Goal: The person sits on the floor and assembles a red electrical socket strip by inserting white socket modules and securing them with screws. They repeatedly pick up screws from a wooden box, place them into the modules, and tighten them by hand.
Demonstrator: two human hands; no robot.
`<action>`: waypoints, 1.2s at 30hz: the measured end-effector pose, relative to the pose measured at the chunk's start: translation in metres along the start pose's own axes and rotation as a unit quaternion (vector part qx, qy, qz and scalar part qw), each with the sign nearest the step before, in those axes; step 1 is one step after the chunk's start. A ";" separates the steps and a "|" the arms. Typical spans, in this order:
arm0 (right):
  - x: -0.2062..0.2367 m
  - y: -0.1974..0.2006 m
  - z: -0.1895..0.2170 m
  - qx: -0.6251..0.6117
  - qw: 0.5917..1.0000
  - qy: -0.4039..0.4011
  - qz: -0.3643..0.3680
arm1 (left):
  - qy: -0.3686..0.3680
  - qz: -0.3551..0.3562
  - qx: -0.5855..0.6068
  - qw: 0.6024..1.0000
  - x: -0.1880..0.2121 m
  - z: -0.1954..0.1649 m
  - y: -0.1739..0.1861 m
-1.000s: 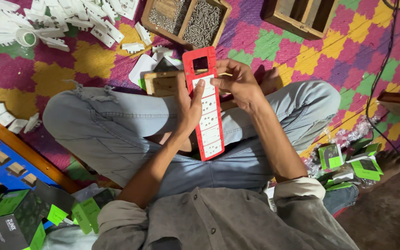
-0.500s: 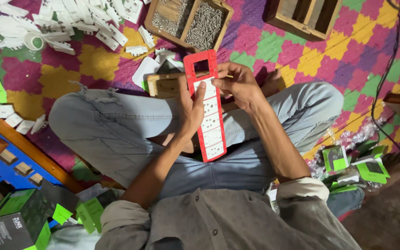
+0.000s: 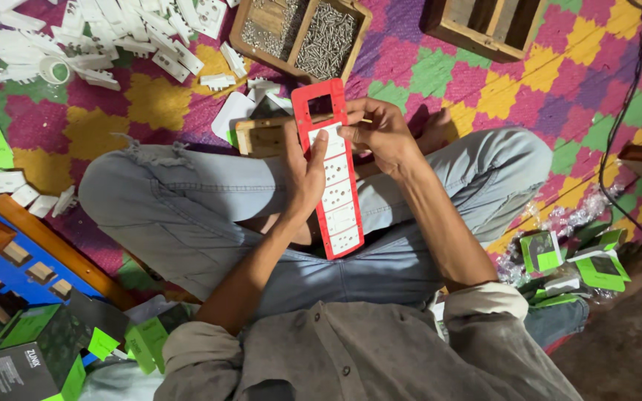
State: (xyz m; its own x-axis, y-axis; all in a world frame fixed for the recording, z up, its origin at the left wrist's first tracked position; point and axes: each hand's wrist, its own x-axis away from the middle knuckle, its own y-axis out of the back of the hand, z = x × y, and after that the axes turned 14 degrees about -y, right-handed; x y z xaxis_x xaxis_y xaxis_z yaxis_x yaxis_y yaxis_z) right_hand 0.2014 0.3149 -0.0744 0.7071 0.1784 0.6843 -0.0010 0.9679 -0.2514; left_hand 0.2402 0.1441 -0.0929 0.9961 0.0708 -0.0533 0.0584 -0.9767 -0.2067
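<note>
A long red plastic panel (image 3: 334,178) with several white socket and switch modules set in it rests lengthwise over my crossed legs. My left hand (image 3: 302,174) grips its left edge near the middle. My right hand (image 3: 380,134) presses its fingers on a white module near the panel's upper part and seems to pinch a small thin piece. The panel's top has one bare square opening. A small wooden block (image 3: 261,136) lies just left of the panel's top, by my knee.
A wooden tray (image 3: 302,33) with two compartments of screws sits ahead. White plastic parts (image 3: 105,41) are strewn at upper left. Another wooden box (image 3: 484,22) is upper right. Green and dark cartons (image 3: 39,349) lie lower left, green packets (image 3: 574,260) at right, on a patterned mat.
The panel and both hands stay in nearly the same place. My right fingers have shifted slightly on the upper module.
</note>
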 end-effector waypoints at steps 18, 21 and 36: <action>-0.001 0.001 -0.006 -0.018 1.000 -0.004 -0.005 | 0.025 -0.014 0.001 1.000 0.002 0.003 0.001; 0.003 0.000 -0.005 0.001 1.000 0.003 -0.017 | 0.003 -0.016 0.000 1.000 -0.001 0.004 0.000; 0.007 -0.006 -0.003 -0.007 0.999 0.023 -0.023 | -0.024 -0.012 -0.018 0.999 -0.001 0.003 0.000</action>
State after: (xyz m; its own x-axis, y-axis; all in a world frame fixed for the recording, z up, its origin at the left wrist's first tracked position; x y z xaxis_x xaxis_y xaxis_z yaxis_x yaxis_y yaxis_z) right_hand 0.2087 0.3097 -0.0705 0.7375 0.1252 0.6637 0.0421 0.9723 -0.2301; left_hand 0.2391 0.1447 -0.0959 0.9901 0.1025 -0.0964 0.0847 -0.9812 -0.1735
